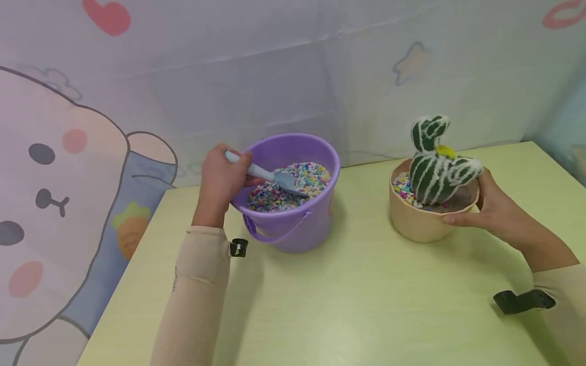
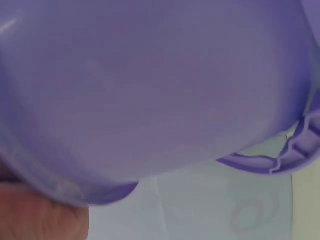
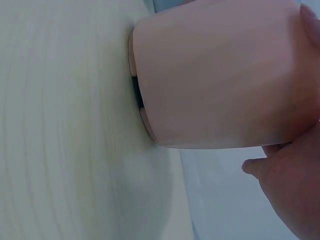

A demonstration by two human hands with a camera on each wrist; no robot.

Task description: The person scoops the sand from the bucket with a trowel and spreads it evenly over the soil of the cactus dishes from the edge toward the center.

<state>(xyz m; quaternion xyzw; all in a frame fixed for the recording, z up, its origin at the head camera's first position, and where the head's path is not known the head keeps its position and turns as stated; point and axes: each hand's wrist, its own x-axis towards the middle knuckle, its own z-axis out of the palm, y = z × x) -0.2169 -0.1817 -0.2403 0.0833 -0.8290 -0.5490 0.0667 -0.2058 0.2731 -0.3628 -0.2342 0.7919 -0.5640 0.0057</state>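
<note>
With our left hand (image 1: 223, 175), at the bucket's left rim, we grip the scoop (image 1: 273, 177), fingers curled round its handle, its blade at the beads (image 1: 316, 175) inside the purple bucket (image 1: 297, 234). To the right, the pot (image 1: 416, 223) stands on the table (image 1: 366, 305), holding a cactus (image 1: 432, 175) with more beads left of it. Our right hand (image 1: 501, 218) clasps the pot's right side, thumb on the near wall.
</note>
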